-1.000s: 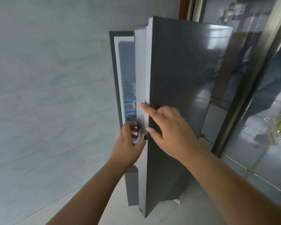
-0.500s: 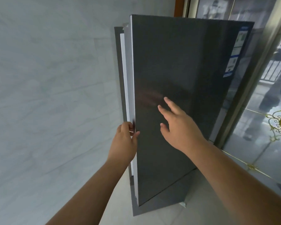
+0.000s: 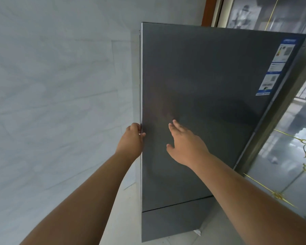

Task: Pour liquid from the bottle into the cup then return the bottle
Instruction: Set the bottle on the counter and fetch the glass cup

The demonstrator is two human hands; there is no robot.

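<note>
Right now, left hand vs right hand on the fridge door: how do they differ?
The left hand is curled around the fridge door at its left edge; the right hand is open with fingers spread over the door's front face. The left hand sits at the edge, the right further in. Both are empty, at about the same height.

Two bare arms reach forward and up, one hand curled, the other spread flat.

The left hand [image 3: 131,138] is at the end of a nearly straight left forearm that rises from the lower left; its fingers are curled away from the camera out of sight, the thumb tip pointing right, so only the back of the hand shows. The right hand [image 3: 185,145] comes in from the lower right on a long, extended forearm; its palm faces away, fingers stretched forward and slightly spread, thumb held out to the left. The hands are near each other but apart.
</note>
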